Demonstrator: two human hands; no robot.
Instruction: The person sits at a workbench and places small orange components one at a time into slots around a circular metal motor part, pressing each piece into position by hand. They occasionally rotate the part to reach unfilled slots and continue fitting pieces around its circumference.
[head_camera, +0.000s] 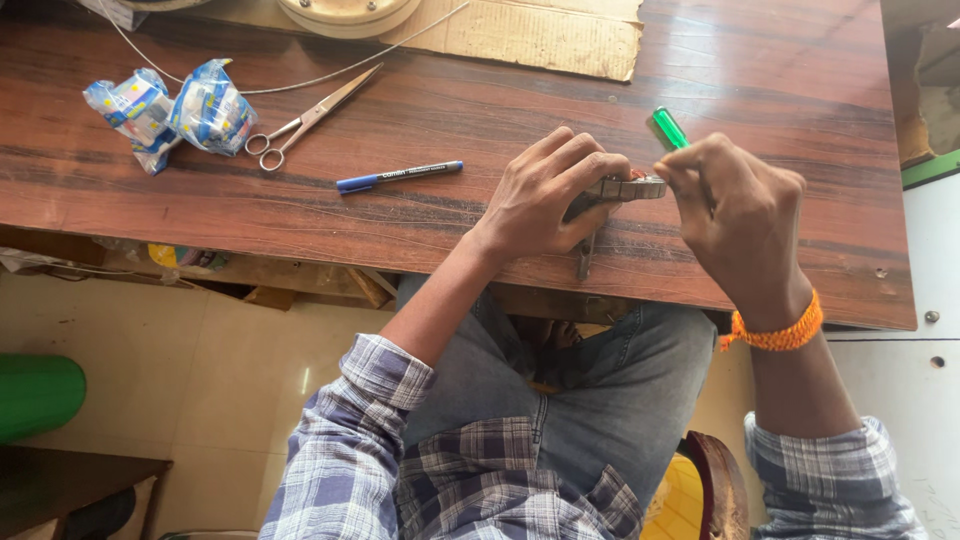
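I see my left hand (545, 195) curled shut around a small grey metal part (622, 189), fingers folded over its top and thumb underneath, holding it just above the near edge of the wooden table (420, 110). A thin dark metal piece (584, 258) hangs down from that grip, toward 6 o'clock. My right hand (735, 205) sits at 3 o'clock of the part, closed into a fist with its fingertips pressed against the part's end; a green-handled tool (669, 127) pokes out of the fist toward 11 o'clock. An orange thread band (775, 335) circles the right wrist.

Well apart, toward 9 o'clock of the left hand, a blue pen (398, 177) lies flat. Farther out at 10 o'clock rest scissors (310, 118), and beside their handles two crumpled blue plastic packets (170, 112). A sheet of cardboard (540, 35) lies at 12 o'clock along the far edge.
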